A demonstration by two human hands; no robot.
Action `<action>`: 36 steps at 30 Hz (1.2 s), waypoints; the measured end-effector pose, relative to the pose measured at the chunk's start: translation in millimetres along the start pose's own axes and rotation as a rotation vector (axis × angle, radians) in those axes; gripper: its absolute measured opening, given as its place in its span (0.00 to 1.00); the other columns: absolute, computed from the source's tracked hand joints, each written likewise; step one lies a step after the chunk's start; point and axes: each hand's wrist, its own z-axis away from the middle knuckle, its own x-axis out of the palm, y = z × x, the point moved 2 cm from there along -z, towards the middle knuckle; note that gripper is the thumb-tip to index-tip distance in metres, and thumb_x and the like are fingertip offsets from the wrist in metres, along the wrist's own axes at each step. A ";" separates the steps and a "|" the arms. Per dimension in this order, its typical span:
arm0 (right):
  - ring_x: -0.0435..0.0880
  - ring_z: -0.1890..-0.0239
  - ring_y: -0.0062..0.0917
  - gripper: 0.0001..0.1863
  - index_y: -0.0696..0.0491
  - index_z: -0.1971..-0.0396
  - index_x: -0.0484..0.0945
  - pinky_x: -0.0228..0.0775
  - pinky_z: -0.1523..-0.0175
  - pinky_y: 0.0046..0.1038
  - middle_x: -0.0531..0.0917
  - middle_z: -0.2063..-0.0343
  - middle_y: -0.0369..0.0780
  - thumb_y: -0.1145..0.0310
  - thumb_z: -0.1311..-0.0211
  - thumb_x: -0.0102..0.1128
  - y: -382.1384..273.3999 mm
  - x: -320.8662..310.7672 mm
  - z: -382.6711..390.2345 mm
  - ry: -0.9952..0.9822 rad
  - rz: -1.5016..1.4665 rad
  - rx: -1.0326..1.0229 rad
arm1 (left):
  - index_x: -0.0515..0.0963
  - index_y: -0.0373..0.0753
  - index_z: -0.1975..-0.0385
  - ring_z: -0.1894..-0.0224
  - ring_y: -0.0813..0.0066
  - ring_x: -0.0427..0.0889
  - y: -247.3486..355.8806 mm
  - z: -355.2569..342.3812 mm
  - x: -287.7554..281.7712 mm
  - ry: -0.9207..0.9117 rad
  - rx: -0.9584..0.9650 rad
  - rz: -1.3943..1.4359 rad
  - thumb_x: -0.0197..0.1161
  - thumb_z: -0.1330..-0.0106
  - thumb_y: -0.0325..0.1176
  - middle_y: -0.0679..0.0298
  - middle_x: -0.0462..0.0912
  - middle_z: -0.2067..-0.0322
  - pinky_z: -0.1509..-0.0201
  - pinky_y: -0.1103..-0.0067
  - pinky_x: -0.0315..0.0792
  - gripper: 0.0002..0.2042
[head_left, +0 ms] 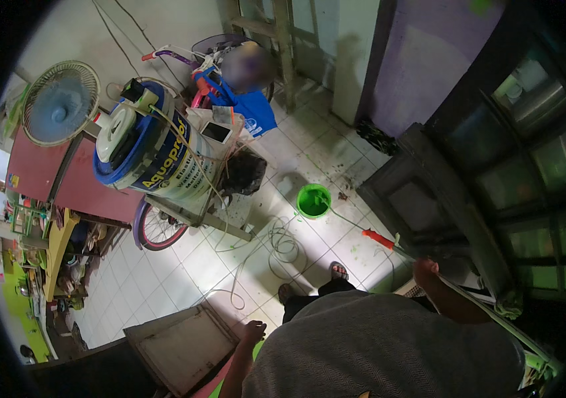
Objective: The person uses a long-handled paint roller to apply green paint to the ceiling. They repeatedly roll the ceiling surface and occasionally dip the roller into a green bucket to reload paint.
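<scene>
My right hand [425,268] is closed around a long pole [472,302] that slants from the lower right toward the floor ahead. At the pole's far end sits a paint roller's orange handle [378,239], and its thin metal frame reaches into a green bucket [313,201]. Bright green paint lies in the bucket; the roller head is hard to make out there. My left hand [252,331] hangs low at my left side with loosely bent fingers and nothing in it. It is nearest to a pale wooden panel [180,348].
A large paint drum [170,156] stands on a wooden stand at left, with a phone [216,132] beside it. A fan [61,103] and a bicycle [160,225] are near it. Loose cable [283,242] coils on the tiles. A dark paned door [482,172] stands right.
</scene>
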 end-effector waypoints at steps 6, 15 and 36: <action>0.87 0.61 0.38 0.07 0.51 0.68 0.81 0.77 0.64 0.40 0.85 0.67 0.43 0.66 0.45 0.59 -14.8 -105.6 -31.3 -0.109 -0.240 -0.086 | 0.75 0.32 0.48 0.69 0.63 0.86 -23.5 11.4 20.5 0.053 -0.168 0.153 0.64 0.35 0.36 0.51 0.83 0.60 0.70 0.69 0.82 0.20; 0.86 0.59 0.39 0.11 0.53 0.61 0.81 0.78 0.58 0.43 0.85 0.63 0.45 0.65 0.38 0.56 -27.8 -140.2 -107.6 -0.091 -0.349 -0.166 | 0.75 0.30 0.49 0.68 0.62 0.86 -97.7 11.0 79.1 0.087 -0.343 0.423 0.64 0.35 0.36 0.52 0.84 0.61 0.69 0.70 0.82 0.19; 0.87 0.60 0.38 0.09 0.50 0.66 0.85 0.79 0.58 0.42 0.86 0.66 0.45 0.64 0.41 0.59 1.2 -118.1 -95.8 -0.091 -0.196 -0.157 | 0.75 0.30 0.49 0.68 0.64 0.86 -63.0 5.1 78.3 0.106 -0.256 0.434 0.64 0.35 0.36 0.52 0.83 0.59 0.69 0.71 0.82 0.20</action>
